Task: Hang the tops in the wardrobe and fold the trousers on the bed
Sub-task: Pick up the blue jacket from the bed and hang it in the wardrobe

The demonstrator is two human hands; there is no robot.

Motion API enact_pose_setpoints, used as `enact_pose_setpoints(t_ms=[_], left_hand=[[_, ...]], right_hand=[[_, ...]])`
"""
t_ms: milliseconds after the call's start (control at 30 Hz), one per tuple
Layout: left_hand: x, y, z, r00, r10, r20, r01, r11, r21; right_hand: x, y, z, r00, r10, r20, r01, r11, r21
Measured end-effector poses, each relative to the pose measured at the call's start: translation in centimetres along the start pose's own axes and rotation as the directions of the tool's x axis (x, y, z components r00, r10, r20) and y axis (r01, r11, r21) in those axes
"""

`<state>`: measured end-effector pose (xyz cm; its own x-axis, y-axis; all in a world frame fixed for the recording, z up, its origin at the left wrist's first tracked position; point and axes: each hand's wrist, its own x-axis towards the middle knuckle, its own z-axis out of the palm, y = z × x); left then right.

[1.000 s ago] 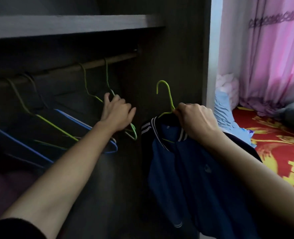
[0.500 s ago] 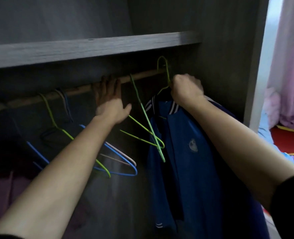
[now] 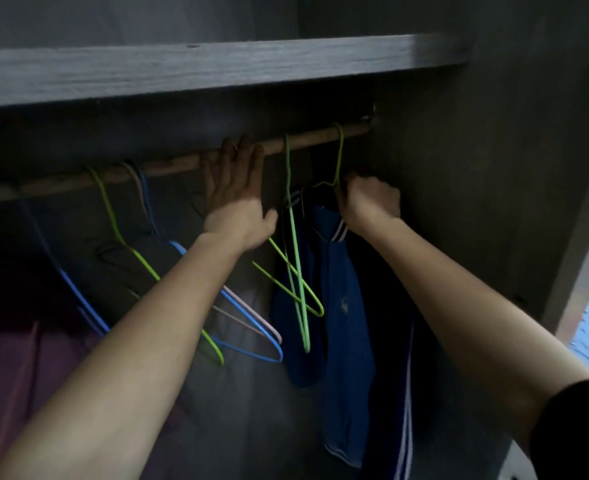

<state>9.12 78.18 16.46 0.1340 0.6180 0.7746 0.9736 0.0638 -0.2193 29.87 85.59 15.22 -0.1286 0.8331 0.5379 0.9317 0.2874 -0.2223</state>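
The fingers of the right hand (image 3: 369, 199) were curled tight round the neck of the hanger (image 3: 340, 154) at the collar, seemingly to steady it, since its hook sat over the rail (image 3: 113, 174) close to the wardrobe wall (image 3: 459, 202); the left hand (image 3: 234, 202) lay with straight fingers against the rail, probably bracing, with spare hangers (image 3: 147, 268) on either side; the blue jacket (image 3: 345, 306) hung below the right hand.
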Motion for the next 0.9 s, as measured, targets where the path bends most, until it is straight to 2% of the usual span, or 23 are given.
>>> enact_pose_setpoints(t_ms=[167, 300, 400, 533, 667, 900], left_hand=[[-0.1, -0.4, -0.8, 0.998, 0.001, 0.069, -0.001, 1.000, 0.000], [-0.4, -1.1, -2.3, 0.990, 0.033, 0.138, -0.026, 0.998, -0.057], [-2.6, -1.6, -3.9, 0.996, 0.052, 0.078, -0.041, 0.989, -0.139], [-7.1, -1.3, -6.0, 0.999, -0.028, -0.029, 0.020, 0.967, -0.252], [-12.0, -0.3, -7.7, 0.994, 0.005, -0.114, -0.049, 0.918, -0.392], [-21.3, 4.0, -9.5, 0.993, 0.055, -0.101, -0.105, 0.786, -0.610]], right_hand=[[-2.0, 0.5, 0.3, 0.993, -0.034, -0.112, 0.043, 0.996, 0.074], [-5.0, 0.5, -0.5, 0.984, -0.043, -0.170, 0.052, 0.998, 0.048], [-7.6, 0.3, -2.1, 0.981, -0.034, -0.191, 0.037, 0.999, 0.008], [-12.6, -0.7, -3.5, 0.972, -0.040, -0.232, 0.031, 0.999, -0.042], [-18.9, -2.3, -3.7, 0.975, 0.000, -0.223, -0.014, 0.998, -0.060], [-32.4, -2.9, -3.7, 0.977, 0.139, -0.162, -0.163, 0.976, -0.146]])
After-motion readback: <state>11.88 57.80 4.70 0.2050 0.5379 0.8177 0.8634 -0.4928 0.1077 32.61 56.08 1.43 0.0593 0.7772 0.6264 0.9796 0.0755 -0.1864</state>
